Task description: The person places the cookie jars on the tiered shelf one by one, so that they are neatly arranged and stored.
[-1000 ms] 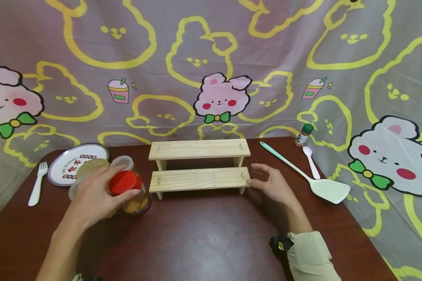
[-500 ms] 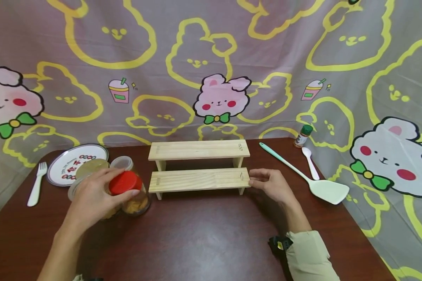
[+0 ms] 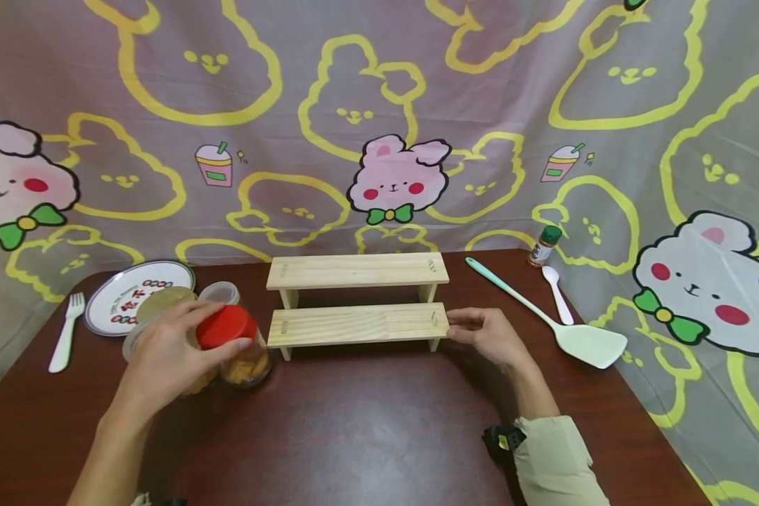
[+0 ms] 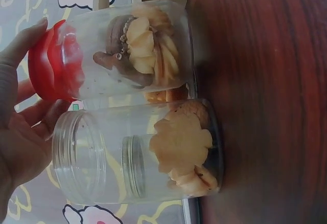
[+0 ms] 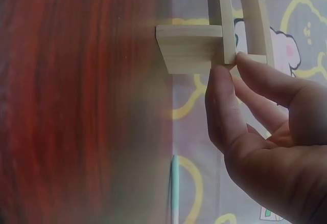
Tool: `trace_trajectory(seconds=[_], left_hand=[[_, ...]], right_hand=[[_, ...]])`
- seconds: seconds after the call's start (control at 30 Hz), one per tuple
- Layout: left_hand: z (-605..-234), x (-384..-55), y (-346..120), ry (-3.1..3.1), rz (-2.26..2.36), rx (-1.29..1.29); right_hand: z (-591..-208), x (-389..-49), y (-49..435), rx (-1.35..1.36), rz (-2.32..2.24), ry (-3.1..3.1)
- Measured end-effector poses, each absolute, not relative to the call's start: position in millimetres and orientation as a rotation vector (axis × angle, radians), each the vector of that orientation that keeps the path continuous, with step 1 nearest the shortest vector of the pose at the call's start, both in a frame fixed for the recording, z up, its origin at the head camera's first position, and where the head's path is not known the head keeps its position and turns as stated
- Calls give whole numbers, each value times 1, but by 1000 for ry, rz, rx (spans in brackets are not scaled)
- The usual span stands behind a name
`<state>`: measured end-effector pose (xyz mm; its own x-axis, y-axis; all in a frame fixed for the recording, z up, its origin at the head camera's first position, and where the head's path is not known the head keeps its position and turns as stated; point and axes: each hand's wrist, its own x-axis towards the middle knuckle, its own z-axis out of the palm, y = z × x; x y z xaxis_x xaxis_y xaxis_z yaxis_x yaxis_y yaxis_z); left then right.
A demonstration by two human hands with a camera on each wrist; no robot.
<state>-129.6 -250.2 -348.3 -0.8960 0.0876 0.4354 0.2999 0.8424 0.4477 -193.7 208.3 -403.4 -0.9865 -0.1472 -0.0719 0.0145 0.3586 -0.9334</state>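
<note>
My left hand (image 3: 167, 351) grips the red lid (image 3: 228, 326) of a clear jar with cookies (image 4: 138, 50) inside, its thumb on the near side. The jar stands upright on the table. Right beside it, in the left wrist view, is a lidless clear jar (image 4: 173, 152), also with cookies; in the head view my left hand hides most of it. My right hand (image 3: 490, 337) pinches the right end of the lower board of a two-step wooden rack (image 3: 354, 325). In the right wrist view my fingertips (image 5: 222, 75) are right at that board's corner.
Behind the jars are a gold lid (image 3: 161, 303), a clear container (image 3: 219, 291) and a white plate (image 3: 110, 295). A fork (image 3: 67, 337) lies far left. At right lie a spatula (image 3: 591, 344), a spoon (image 3: 558, 295) and a green-capped spice bottle (image 3: 544, 247). A patterned curtain (image 3: 303, 84) hangs behind.
My right hand has drawn its fingers in on the rack's lower board end, moving slightly down. My left hand, the red-lidded jar and the rack look nearly still.
</note>
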Motion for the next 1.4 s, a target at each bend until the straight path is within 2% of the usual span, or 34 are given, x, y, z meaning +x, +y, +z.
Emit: trace_trajectory(seconds=[0.43, 0.97, 1.4], left_hand=[[-342, -135, -241, -2365, -703, -318], [-328, -145, -226, -2346, -752, -303], [-320, -161, -197, -2280, -1087, -285]], right_hand=[[-410, -197, 209, -128, -1774, 2380], [-412, -199, 210, -82, -1840, 2301], [-413, -200, 210, -91, -1834, 2306]])
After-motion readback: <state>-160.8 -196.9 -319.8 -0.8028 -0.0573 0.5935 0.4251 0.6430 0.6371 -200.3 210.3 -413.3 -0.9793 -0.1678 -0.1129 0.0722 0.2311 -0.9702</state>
